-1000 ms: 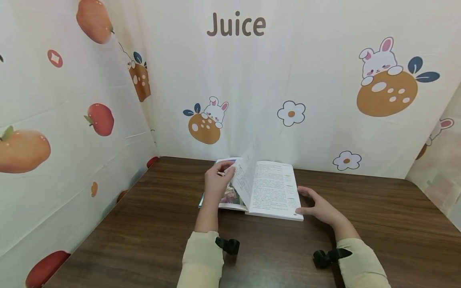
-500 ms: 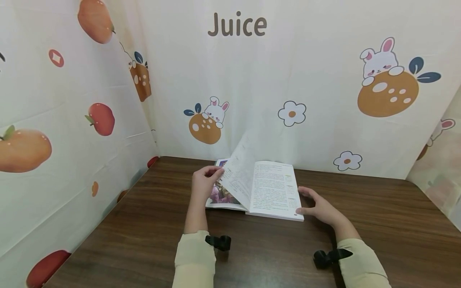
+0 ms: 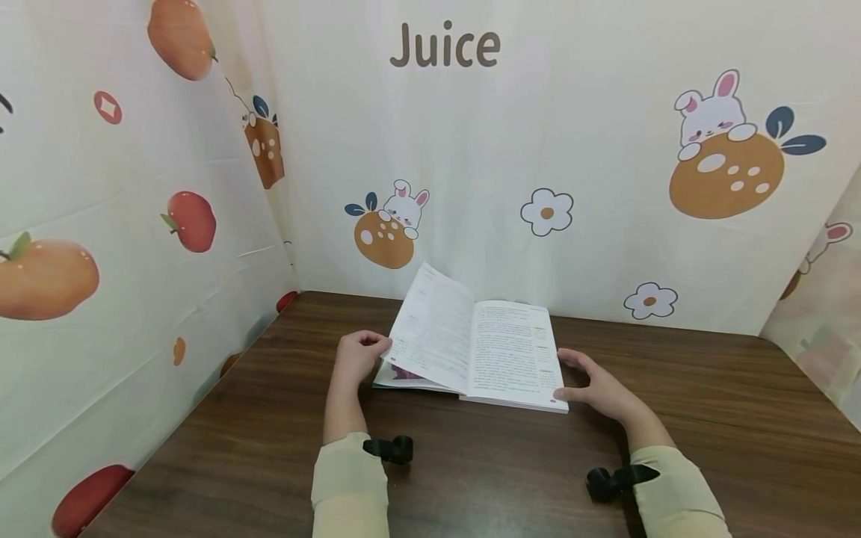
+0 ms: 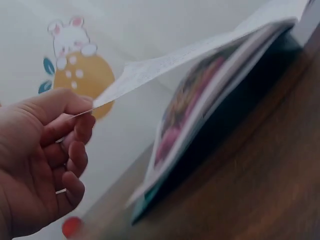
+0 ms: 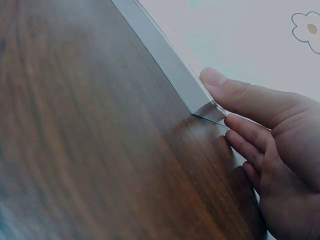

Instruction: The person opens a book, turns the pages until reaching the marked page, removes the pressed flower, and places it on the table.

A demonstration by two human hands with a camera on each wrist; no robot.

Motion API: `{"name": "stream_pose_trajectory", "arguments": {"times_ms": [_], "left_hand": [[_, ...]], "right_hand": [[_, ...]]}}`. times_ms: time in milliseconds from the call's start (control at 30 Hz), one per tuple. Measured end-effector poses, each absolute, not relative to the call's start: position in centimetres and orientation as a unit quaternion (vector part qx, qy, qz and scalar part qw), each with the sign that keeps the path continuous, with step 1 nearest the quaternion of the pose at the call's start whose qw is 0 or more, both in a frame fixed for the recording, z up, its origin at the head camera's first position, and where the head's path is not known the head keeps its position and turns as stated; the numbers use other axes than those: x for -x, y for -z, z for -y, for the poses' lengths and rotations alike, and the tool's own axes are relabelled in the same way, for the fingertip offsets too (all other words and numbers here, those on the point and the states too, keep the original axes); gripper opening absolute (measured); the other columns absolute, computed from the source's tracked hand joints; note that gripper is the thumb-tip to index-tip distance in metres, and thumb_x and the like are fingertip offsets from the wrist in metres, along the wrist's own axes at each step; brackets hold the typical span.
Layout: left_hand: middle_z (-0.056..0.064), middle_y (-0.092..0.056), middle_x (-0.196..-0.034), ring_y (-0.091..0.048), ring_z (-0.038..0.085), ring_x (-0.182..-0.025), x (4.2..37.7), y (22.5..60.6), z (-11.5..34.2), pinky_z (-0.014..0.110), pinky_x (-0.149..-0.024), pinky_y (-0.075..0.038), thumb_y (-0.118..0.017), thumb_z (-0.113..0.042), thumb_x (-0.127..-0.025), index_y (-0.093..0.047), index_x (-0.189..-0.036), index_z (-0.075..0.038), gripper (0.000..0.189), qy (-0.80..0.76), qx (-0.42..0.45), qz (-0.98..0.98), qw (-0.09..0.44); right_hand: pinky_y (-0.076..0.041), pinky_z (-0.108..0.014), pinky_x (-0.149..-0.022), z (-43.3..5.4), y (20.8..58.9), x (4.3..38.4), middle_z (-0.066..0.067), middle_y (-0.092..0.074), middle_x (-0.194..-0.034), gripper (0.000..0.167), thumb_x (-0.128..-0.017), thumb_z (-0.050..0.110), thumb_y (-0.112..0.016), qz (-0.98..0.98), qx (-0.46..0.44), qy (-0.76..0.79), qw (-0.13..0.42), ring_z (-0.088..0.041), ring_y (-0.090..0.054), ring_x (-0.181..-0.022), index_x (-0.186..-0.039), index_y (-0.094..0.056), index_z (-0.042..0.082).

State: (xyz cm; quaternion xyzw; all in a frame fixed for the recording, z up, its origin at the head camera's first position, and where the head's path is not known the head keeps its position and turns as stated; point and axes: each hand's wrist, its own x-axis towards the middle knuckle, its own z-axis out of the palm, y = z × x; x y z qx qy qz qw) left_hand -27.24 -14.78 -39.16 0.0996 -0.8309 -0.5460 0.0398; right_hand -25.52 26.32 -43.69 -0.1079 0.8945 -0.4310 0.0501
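An open book [image 3: 509, 351] lies on the dark wood table, its right-hand pages thick and flat with printed text. My left hand [image 3: 356, 359] pinches the near outer corner of a single page [image 3: 436, 321] between thumb and fingers. In the left wrist view the lifted page [image 4: 165, 62] stretches from the thumb to the spine, above a colour photo [image 4: 187, 107] on the page beneath. My right hand [image 3: 595, 385] holds the book's near right corner. In the right wrist view its thumb [image 5: 240, 97] lies on the top page and its fingers sit against the side edge.
The wooden table [image 3: 255, 441] spreads around the book. A printed white curtain [image 3: 592, 97] hangs right behind the table's far edge, and another hangs along the left side. A black strap camera [image 3: 390, 449] sits on the left sleeve, another [image 3: 615, 482] on the right.
My left hand has moved left and down, carrying the page over from nearly upright to low above the left side, covering most of the photo. The right hand has stayed in place.
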Motion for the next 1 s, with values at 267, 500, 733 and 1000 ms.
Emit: {"name": "stream_pose_trajectory", "arguments": {"times_ms": [267, 500, 733, 1000], "left_hand": [[0.011, -0.060, -0.097, -0.051, 0.026, -0.084, 27.2, 40.5, 15.4, 0.036, -0.071, -0.041, -0.063, -0.021, -0.085, -0.068, -0.091, -0.005, 0.018, 0.457, -0.130, 0.880, -0.017], [0.008, -0.061, -0.084, -0.054, 0.022, -0.072, 27.1, 40.9, 14.9, 0.033, -0.060, -0.042, -0.064, -0.022, -0.082, -0.068, -0.085, -0.005, 0.018, 0.369, -0.135, 0.919, -0.032], [0.010, -0.058, -0.083, -0.052, 0.025, -0.077, 27.5, 40.7, 13.2, 0.037, -0.060, -0.042, -0.067, -0.020, -0.080, -0.061, -0.088, -0.006, 0.017, 0.284, -0.125, 0.950, -0.011], [0.004, -0.056, -0.122, -0.045, 0.026, -0.118, 27.8, 40.1, 5.7, 0.044, -0.095, -0.036, -0.058, -0.003, -0.077, -0.062, -0.116, -0.015, 0.041, 0.200, 0.127, 0.971, 0.044]], "right_hand": [[-0.015, -0.063, -0.100, -26.4, 43.6, 25.6, -0.024, -0.027, -0.144, 0.088, -0.074, 0.038, -0.076, -0.894, 0.104, 0.433, 0.050, -0.042, -0.019, -0.132, -0.141, -0.030, 0.004], [-0.016, -0.063, -0.100, -26.4, 43.6, 25.7, -0.023, -0.028, -0.144, 0.088, -0.074, 0.037, -0.076, -0.895, 0.106, 0.432, 0.047, -0.042, -0.020, -0.132, -0.140, -0.030, 0.004], [-0.017, -0.062, -0.100, -26.4, 43.7, 25.7, -0.023, -0.028, -0.143, 0.086, -0.073, 0.037, -0.076, -0.894, 0.107, 0.434, 0.046, -0.041, -0.021, -0.131, -0.140, -0.032, 0.004], [-0.016, -0.063, -0.100, -26.3, 43.6, 25.6, -0.023, -0.028, -0.143, 0.086, -0.073, 0.037, -0.076, -0.891, 0.105, 0.438, 0.051, -0.041, -0.021, -0.131, -0.139, -0.033, 0.005]]}}
